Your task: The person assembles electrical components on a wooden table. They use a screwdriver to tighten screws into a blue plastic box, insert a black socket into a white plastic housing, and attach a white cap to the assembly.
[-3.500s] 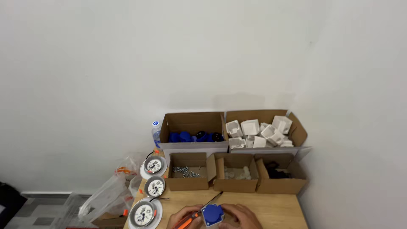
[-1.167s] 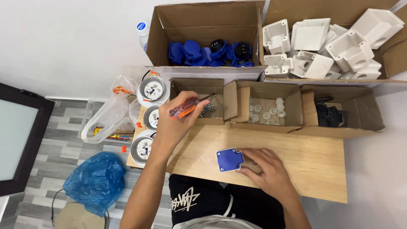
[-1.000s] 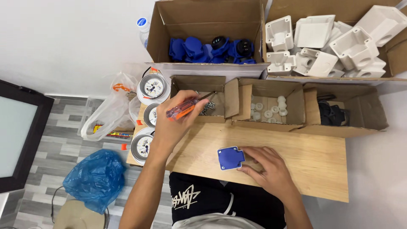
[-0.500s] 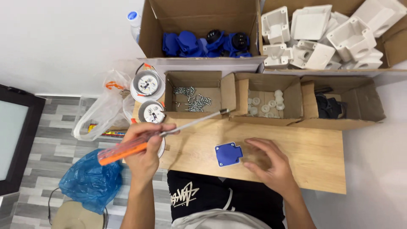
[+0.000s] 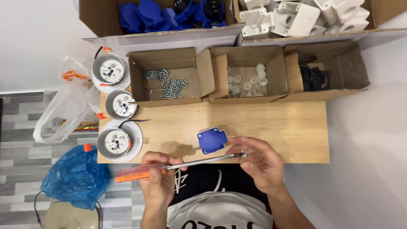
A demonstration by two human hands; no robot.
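Lying nearly level, an orange-handled screwdriver [image 5: 178, 166] was gripped by the left hand [image 5: 157, 182] while its tip was pinched by the right hand [image 5: 258, 163] (beside 1 blue socket [image 5: 211, 140]).

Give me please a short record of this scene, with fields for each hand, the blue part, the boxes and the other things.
left hand: grips the orange handle of a screwdriver
right hand: fingers at the screwdriver's metal tip
blue part: square, lies on the wooden board, just above the shaft
small boxes: screws, white round pieces, black parts
large boxes: blue parts, white housings
left side: three round metal units, clear bag, blue bag on the floor
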